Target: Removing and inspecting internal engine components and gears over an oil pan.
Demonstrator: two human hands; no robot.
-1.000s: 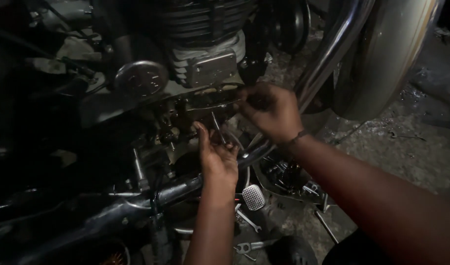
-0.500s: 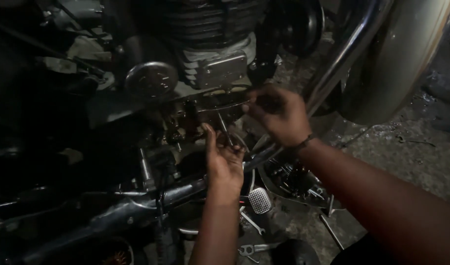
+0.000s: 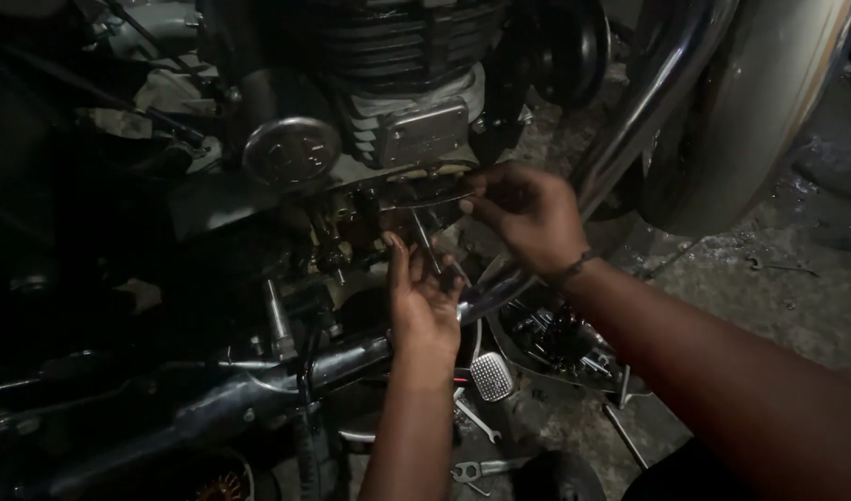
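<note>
Right hand (image 3: 529,215) pinches the end of a dark flat metal plate (image 3: 425,192), fingers closed on it, held against the open engine case (image 3: 351,227) below the finned cylinder (image 3: 388,42); left hand (image 3: 424,301) sits just under the plate, palm up, fingers loosely spread, and whether it holds the thin rod (image 3: 427,243) at its fingertips cannot be told. Dim workshop, gritty concrete floor (image 3: 769,297); two spanners (image 3: 477,468) lie near the floor's bottom edge, one footpeg (image 3: 491,376), one chrome exhaust pipe (image 3: 648,102).
</note>
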